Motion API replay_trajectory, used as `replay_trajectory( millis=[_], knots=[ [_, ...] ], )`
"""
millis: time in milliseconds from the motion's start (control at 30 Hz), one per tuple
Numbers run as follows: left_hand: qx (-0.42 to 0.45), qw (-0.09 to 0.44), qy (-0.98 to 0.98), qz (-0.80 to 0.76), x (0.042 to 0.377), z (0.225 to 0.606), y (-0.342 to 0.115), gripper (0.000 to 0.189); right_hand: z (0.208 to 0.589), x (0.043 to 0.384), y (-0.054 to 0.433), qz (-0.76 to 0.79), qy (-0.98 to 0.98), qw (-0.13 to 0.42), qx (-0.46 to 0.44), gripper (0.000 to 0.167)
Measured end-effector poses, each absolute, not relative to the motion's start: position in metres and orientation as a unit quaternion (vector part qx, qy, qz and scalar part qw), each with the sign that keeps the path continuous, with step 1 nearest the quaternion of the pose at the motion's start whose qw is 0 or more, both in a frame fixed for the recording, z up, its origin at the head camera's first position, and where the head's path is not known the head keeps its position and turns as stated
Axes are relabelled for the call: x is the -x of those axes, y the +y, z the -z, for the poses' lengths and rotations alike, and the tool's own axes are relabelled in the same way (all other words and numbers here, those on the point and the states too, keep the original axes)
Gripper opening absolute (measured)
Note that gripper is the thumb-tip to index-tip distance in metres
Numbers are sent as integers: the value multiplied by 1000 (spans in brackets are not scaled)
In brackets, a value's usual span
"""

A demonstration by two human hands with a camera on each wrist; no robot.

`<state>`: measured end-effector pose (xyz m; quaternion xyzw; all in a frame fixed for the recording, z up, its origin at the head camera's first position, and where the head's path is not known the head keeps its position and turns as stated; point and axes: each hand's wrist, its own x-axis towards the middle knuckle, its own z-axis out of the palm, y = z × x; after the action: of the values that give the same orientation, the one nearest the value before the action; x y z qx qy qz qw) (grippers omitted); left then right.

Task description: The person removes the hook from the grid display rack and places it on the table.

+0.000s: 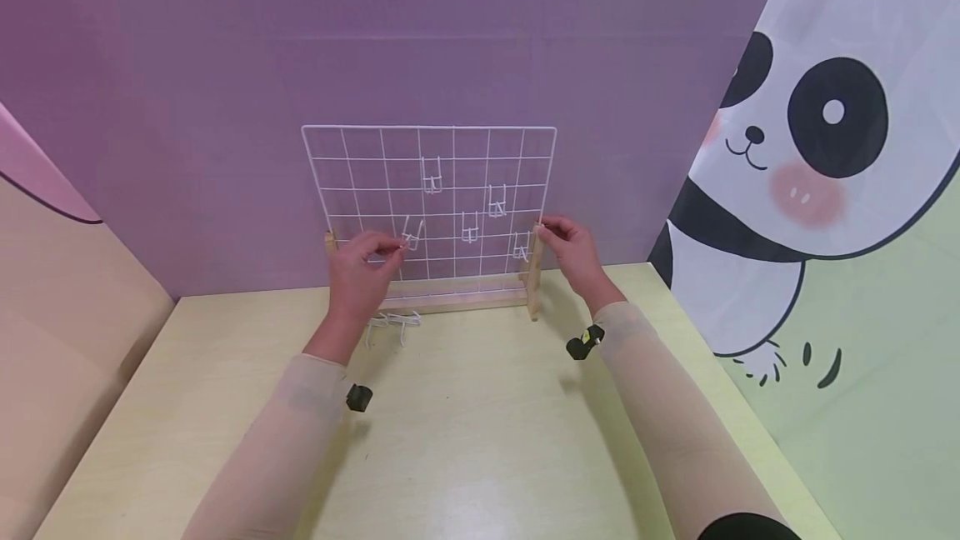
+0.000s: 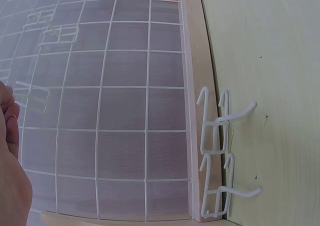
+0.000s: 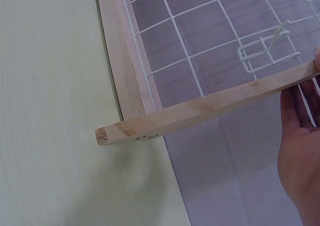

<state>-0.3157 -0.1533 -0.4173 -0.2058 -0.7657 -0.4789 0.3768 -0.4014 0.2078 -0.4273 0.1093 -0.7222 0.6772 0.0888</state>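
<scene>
A white wire grid rack stands upright in a wooden stand. My left hand pinches a white wire hook by its arm, against the lower left part of the grid; this hook also shows in the left wrist view. Its exact contact with the grid wires cannot be told. With thumb and fingers, my right hand grips the right side of the rack at the top of the wooden post. Several more hooks hang on the grid, among them an upper hook and a lower right one.
Two loose white hooks lean at the stand's wooden base bar, near its left end. The rack stands at the back of a pale wooden table, before a purple backdrop. A panda-print sheet hangs at the right.
</scene>
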Motion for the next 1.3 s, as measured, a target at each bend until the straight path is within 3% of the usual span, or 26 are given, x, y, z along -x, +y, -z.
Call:
replay_trajectory(
  millis=[1300],
  knots=[
    [226, 344, -812, 415, 312, 436, -146, 13, 423, 397, 206, -677, -724, 84, -104, 35]
  ],
)
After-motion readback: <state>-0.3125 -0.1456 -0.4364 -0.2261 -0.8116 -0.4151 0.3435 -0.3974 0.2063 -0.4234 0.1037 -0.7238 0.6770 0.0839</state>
